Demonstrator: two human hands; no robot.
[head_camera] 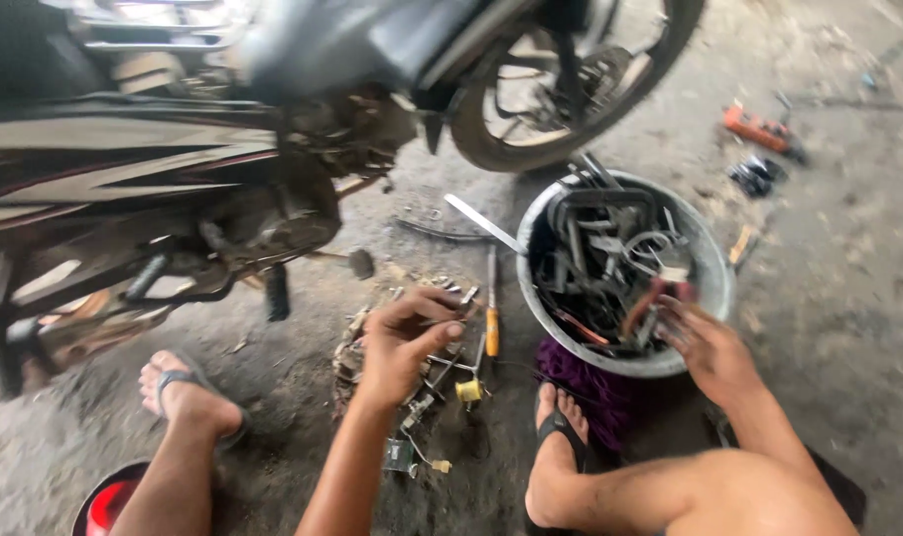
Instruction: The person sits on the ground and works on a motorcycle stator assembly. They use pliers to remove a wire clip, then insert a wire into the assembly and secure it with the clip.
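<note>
no packages, labels, signs or screens in view

Bare arms and legs, dark flip-flops (561,427) on both feet.

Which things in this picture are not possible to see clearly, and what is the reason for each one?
All in the head view:
- Motorcycle: motion blur; top and left edges cut it off.
- Small piece pinched in the left hand: too small, fingers cover it.
- Right hand fingertips: hidden among tools in the metal basin, so its grip is unclear.
- Red round object: cut by the bottom edge, behind a leg.
- Orange tool: blurred.
</note>
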